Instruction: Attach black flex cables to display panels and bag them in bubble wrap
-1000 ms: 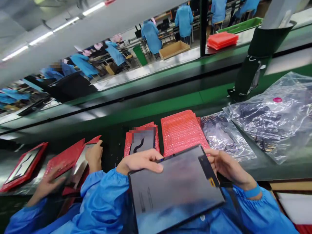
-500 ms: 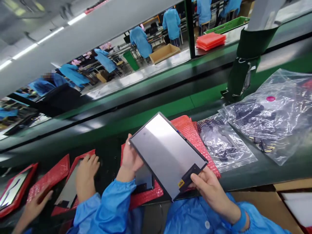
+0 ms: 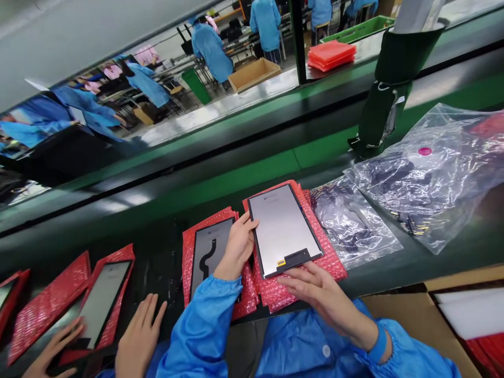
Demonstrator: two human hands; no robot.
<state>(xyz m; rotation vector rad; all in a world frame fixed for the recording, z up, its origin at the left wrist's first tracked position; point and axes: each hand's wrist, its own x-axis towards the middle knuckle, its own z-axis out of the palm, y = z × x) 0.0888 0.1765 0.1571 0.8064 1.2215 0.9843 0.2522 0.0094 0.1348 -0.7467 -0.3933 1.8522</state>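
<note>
An LCD screen panel [image 3: 285, 226], grey with a dark frame and a yellow tab on its black strip, lies over a stack of red bubble bags [image 3: 334, 265]. My left hand [image 3: 238, 244] pinches its left edge, thumb on top. At its bottom edge is my right hand [image 3: 315, 289], fingers stretched out and open. Left of it, a second screen panel [image 3: 200, 244] with a wavy black strip rests on another red bubble bag stack [image 3: 188, 236], partly hidden by my left hand and sleeve.
To the left, a co-worker's hands [image 3: 137, 336] are beside another screen panel [image 3: 106, 294] on a red bag. Clear plastic bags [image 3: 437, 173] lie at right, near a green-wrapped post [image 3: 384, 105]. An open carton [image 3: 417, 325] stands at lower right.
The screen panel has come down from a tilted, raised hold onto the red bags. My right hand has loosened its grip. The neighbouring panel, with its wavy strip, is now more exposed.
</note>
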